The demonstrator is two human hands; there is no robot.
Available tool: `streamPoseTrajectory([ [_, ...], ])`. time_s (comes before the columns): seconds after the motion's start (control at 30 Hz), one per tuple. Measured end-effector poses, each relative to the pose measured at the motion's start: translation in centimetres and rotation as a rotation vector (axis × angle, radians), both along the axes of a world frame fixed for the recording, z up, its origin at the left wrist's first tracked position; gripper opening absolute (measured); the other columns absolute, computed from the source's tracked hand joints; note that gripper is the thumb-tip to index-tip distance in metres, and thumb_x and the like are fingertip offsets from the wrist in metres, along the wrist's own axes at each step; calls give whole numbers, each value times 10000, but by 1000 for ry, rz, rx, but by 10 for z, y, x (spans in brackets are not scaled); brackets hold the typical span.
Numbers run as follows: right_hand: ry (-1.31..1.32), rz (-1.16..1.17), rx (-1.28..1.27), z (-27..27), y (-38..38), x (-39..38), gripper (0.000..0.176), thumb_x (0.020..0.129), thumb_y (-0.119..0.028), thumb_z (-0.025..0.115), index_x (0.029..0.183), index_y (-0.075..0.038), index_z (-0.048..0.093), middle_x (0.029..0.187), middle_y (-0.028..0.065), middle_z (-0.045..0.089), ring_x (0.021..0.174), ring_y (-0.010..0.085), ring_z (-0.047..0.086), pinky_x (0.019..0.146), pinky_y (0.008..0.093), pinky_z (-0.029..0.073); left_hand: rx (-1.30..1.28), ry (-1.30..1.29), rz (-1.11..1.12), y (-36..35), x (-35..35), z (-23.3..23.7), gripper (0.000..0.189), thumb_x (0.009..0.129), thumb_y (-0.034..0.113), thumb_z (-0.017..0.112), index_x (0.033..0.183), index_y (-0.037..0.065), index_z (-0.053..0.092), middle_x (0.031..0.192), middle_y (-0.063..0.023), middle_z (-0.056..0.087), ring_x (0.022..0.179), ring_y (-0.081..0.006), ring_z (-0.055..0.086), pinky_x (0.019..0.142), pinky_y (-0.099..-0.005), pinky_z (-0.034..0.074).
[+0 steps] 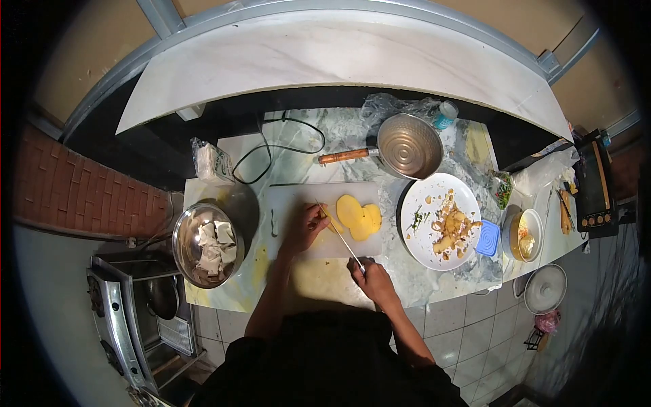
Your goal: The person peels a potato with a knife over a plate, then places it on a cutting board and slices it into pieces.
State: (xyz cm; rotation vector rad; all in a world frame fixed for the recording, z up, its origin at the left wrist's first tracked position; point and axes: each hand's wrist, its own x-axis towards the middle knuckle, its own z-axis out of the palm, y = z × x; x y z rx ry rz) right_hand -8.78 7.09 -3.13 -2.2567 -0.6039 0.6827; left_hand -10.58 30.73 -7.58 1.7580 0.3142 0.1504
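Observation:
My right hand [372, 279] is closed round the handle of a knife [346, 242], whose blade points up and left across the white cutting board [291, 197]. Beside the blade, my left hand [308, 228] curls its fingers over a yellow piece of potato [333, 224], mostly hidden by the hand and knife. Just right of the blade, several yellow potato slices [350, 211] lie overlapping on the board. A thin dark green strip [274, 222] rests on the board's left side.
A steel bowl [183, 243] with pale wrappers stands left. A white plate [422, 249] with peelings lies right, a blue lid [487, 237] at its edge. Behind are a wooden-handled saucepan [410, 146] and a black cable [270, 154]. A bowl [514, 237] stands far right.

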Motion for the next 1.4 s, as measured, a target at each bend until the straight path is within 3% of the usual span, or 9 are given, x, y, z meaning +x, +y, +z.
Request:
streamPoseTrajectory([
  [0.57,-29,10,-32,-9,9,6,286,909,-242,521,963,18,627,814,271,631,815,445,607,716,488,487,72,-17,-50,8,0,9,321,919,147,580,1185,-21,519,1001,-74,522,849,-142,583,749,-292,512],
  [0.67,-22,5,-53,5,11,6,285,912,-239,517,958,20,628,805,270,630,802,444,608,709,486,485,1,15,32,17,2,11,269,927,155,550,1131,-19,553,965,-111,559,801,-173,601,700,-293,505],
  [0.73,-10,12,-89,-1,9,6,286,913,-262,516,970,-5,628,829,264,634,808,433,612,714,491,485,324,169,304,27,12,37,239,926,165,530,1066,-21,587,945,-154,568,739,-264,603,651,-334,489],
  [0.8,0,26,-123,-4,9,6,288,914,-285,514,983,-31,629,853,258,639,813,423,616,719,496,485,310,12,377,22,26,82,209,904,157,546,1010,-10,612,938,-170,575,804,-331,584,695,-387,468],
  [0.87,1,22,-109,-5,9,6,300,913,-289,513,973,-20,630,838,259,640,804,429,615,720,495,483,685,-421,276,21,43,99,205,883,166,566,1019,23,620,999,-151,577,930,-332,554,806,-410,443],
  [0.9,0,30,-110,-5,10,5,300,913,-289,513,973,-20,630,838,259,640,804,429,615,720,495,483,687,-418,284,18,52,104,205,883,166,566,1019,23,620,999,-151,577,930,-332,554,806,-410,443],
  [0.97,22,4,-83,-3,10,7,306,914,-287,509,957,-10,633,830,259,641,795,435,615,715,497,483,850,-515,-12,12,70,111,207,877,177,569,1033,53,622,1074,-127,559,1071,-286,510,944,-411,390],
  [1.1,-4,5,-77,-5,9,6,318,917,-292,509,942,0,632,832,267,639,792,445,612,713,506,481,1043,-507,-248,12,93,82,236,894,198,540,1073,58,602,1143,-111,530,1153,-274,477,1068,-437,303],
  [1.4,3,27,-93,-11,7,8,336,916,-315,511,930,-5,640,797,271,635,780,446,612,711,509,480,1077,-535,-204,13,95,93,298,881,169,527,1148,44,571,1202,-126,510,1183,-263,468,1085,-462,286],
])
